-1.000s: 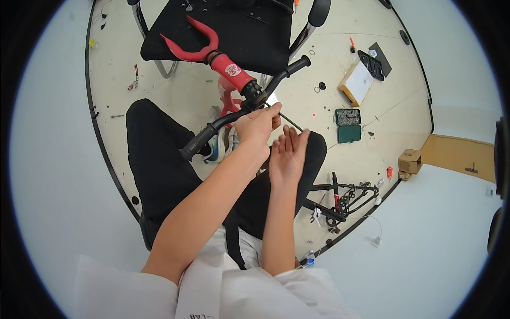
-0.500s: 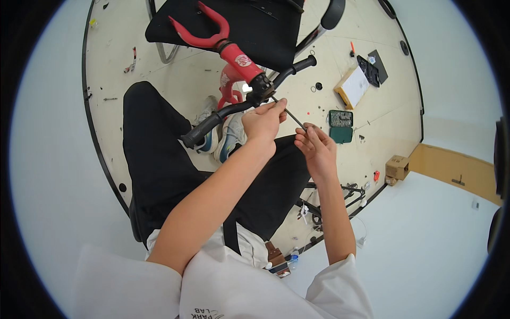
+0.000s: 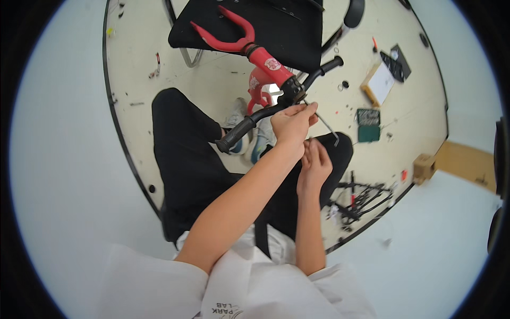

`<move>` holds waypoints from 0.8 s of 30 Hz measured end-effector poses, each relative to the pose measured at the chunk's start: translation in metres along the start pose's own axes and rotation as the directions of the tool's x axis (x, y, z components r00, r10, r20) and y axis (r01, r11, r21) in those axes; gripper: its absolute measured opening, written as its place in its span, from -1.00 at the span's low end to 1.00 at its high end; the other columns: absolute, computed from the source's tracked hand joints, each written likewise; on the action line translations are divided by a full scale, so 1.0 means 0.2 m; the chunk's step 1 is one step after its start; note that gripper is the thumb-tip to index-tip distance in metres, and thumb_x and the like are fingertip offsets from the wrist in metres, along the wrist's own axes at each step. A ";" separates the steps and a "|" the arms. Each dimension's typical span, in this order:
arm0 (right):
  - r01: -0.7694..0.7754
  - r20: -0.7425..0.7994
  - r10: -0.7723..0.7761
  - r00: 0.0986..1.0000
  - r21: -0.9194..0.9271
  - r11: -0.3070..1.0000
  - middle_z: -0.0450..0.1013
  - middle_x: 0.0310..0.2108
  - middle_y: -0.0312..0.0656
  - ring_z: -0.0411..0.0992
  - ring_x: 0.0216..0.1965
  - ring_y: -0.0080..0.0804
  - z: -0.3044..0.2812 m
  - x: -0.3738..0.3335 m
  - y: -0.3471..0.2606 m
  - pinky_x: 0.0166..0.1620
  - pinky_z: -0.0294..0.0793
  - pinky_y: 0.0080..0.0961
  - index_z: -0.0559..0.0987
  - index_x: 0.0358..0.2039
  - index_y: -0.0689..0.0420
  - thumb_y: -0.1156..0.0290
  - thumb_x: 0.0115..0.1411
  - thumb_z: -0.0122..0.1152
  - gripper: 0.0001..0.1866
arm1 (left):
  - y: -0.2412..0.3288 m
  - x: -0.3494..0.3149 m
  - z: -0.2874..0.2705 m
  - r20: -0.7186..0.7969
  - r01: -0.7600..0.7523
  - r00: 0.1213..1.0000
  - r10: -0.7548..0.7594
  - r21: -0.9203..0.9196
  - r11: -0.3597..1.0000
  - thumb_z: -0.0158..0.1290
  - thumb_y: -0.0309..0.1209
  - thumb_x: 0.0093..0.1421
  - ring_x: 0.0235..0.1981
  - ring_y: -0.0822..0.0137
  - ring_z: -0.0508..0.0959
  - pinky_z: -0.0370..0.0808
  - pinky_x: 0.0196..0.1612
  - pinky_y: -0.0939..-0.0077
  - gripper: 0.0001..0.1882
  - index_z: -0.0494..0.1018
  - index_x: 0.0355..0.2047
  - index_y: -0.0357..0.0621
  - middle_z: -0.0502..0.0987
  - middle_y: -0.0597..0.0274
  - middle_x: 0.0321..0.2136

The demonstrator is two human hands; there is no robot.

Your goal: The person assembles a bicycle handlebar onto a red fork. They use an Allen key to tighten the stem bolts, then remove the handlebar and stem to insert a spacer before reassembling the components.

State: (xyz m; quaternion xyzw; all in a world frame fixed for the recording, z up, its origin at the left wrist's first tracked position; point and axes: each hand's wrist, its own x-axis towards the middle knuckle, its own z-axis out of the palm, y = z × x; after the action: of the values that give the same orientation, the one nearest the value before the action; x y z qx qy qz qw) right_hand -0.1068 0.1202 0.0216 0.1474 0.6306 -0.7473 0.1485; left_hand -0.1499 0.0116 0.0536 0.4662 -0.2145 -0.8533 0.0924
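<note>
Thumb and fingers of the bare left hand (image 3: 292,125) pinch a slim, grey, L-shaped metal hex key (image 3: 326,126) close to its upper end, just beside the dark metal clamp (image 3: 292,89) at the middle of a black handlebar with ribbed rubber grips (image 3: 268,111). The key's long shaft slants from that clamp down and to the right, leaving most of its length free beyond the fingertips, and its short bent end hangs over the right knee in black trousers (image 3: 340,159). Whether the upper tip sits in a bolt cannot be told, since the fingers and the clamp crowd that spot. The bare right hand (image 3: 316,166) is half curled, its fingers bent toward the thumb, below the shaft and near the left wrist; it appears to hold nothing, though the inside of the curl is hidden, and whether it touches the wrist is unclear. From this right hand the bent end lies up and to the right, near but apart, so the left hand governs the clamp end while the right is the nearer one to the bent end. Above the clamp, a glossy red two-pronged fork (image 3: 264,58) points up and to the left, its prongs over a black chair seat (image 3: 289,34).
</note>
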 end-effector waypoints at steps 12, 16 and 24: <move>-0.140 -0.109 0.251 0.962 0.591 0.794 0.55 -0.37 -0.24 0.48 -0.39 -0.59 0.26 0.20 -0.09 -0.31 0.47 -0.70 0.58 -0.30 0.23 0.44 0.16 0.33 -0.84 | -0.01 0.05 -0.03 0.082 0.033 0.996 -0.045 0.141 0.989 0.18 -0.39 0.19 -0.41 0.50 0.47 0.38 -0.28 0.63 -0.87 0.53 -0.28 -0.15 0.54 0.36 -0.38; -0.026 -0.171 0.147 0.974 0.564 0.825 0.56 -0.30 -0.12 0.53 -0.34 -0.52 0.28 0.21 -0.12 -0.24 0.55 -0.67 0.57 -0.28 0.31 0.55 0.12 0.32 -0.84 | -0.04 0.05 -0.03 0.122 -0.022 0.992 0.008 0.108 0.994 0.18 -0.42 0.19 -0.29 0.48 0.48 0.38 -0.21 0.54 -0.88 0.54 -0.29 -0.16 0.55 0.34 -0.33; 0.147 -0.153 -0.105 0.983 0.301 0.942 0.56 -0.27 -0.06 0.54 -0.26 -0.40 0.21 0.23 -0.07 -0.14 0.55 -0.56 0.58 -0.20 0.38 0.60 0.11 0.32 -0.77 | 0.06 0.07 -0.01 0.008 0.053 0.998 -0.056 0.178 0.983 0.34 -0.34 0.04 -0.42 0.42 0.55 0.39 -0.33 0.57 -0.76 0.51 -0.38 -0.12 0.56 0.33 -0.48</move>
State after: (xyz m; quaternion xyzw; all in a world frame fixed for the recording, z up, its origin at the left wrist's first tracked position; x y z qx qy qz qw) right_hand -0.1566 0.0787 0.0216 0.1783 0.5218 -0.8336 0.0324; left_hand -0.1564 -0.0039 0.0477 0.4728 -0.2774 -0.8360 0.0257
